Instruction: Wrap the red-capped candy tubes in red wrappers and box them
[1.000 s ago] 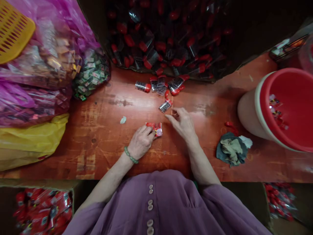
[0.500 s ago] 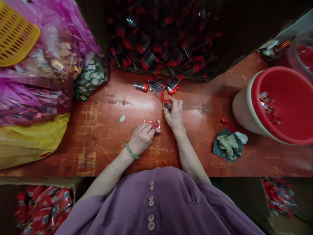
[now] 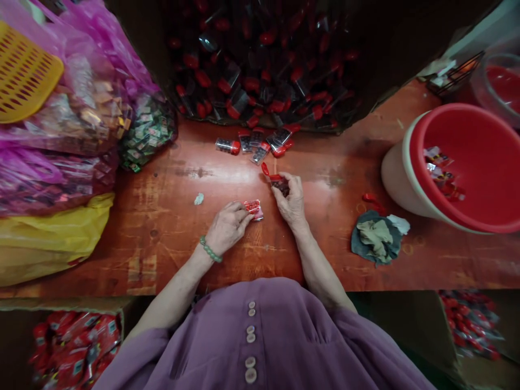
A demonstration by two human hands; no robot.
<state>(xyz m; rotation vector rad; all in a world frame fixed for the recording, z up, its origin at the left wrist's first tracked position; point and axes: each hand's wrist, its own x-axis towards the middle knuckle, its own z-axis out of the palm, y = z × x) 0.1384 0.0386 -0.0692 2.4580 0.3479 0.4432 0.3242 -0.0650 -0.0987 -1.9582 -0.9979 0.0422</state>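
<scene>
At the bottom of the frame a purple buttoned shirt (image 3: 260, 341) is seen from above, with cartons of red packets at the lower left (image 3: 73, 346) and lower right (image 3: 471, 325). Just above the shirt, near the middle, two bare hands rest on a worn red-brown table (image 3: 162, 254). The left hand (image 3: 226, 227), a green bead bracelet (image 3: 210, 249) at its wrist, is closed with its fingertips pinching a small red packet (image 3: 253, 208) that lies on the table. Just to its right, the right hand (image 3: 291, 200) is closed around a small clear container with a red cap (image 3: 277, 181) — the cap appears flipped open, though this is hard to tell.

For the packet to go in cleanly, the container would best be held steady with its mouth turned toward the left hand, and the packet kept flat and narrow.

To the right lie a crumpled cloth (image 3: 377, 244) and, further right, a red-lined bucket (image 3: 467, 211) holding a few packets. Above the hands, several loose capped containers (image 3: 254, 146) are scattered below a dark heap of the same (image 3: 264, 70). Pink bags of sweets (image 3: 77, 108), a yellow bag (image 3: 49, 238) and a yellow basket (image 3: 24, 76) fill the left — mostly the upper left.
</scene>
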